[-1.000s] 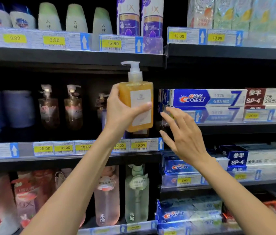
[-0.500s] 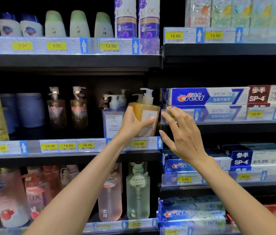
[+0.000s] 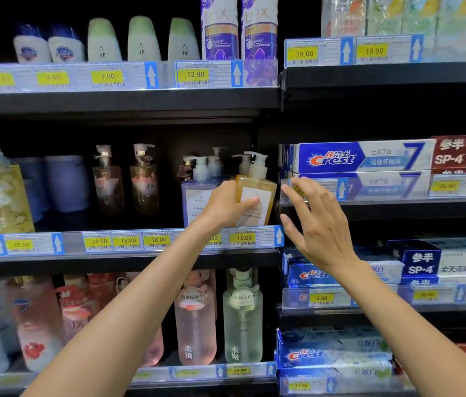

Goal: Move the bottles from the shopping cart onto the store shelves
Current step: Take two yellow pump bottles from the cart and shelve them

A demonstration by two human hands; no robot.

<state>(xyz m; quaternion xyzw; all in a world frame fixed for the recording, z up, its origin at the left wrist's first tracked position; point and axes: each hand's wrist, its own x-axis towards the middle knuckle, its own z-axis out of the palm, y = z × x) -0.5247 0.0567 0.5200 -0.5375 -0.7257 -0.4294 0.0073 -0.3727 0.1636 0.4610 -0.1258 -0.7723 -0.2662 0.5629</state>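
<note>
The left hand grips a square amber plastic pump bottle, upright on the black middle shelf. Just right of it, the right hand hovers with fingers spread wide, holding nothing.

Amber pump bottle with white label, lilac bottle beside, yellow price tags

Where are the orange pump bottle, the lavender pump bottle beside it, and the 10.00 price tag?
orange pump bottle [image 3: 266,193]: head view, right side of its body.
lavender pump bottle [image 3: 196,196]: head view, front label.
10.00 price tag [image 3: 244,238]: head view, yellow price patch.
</note>
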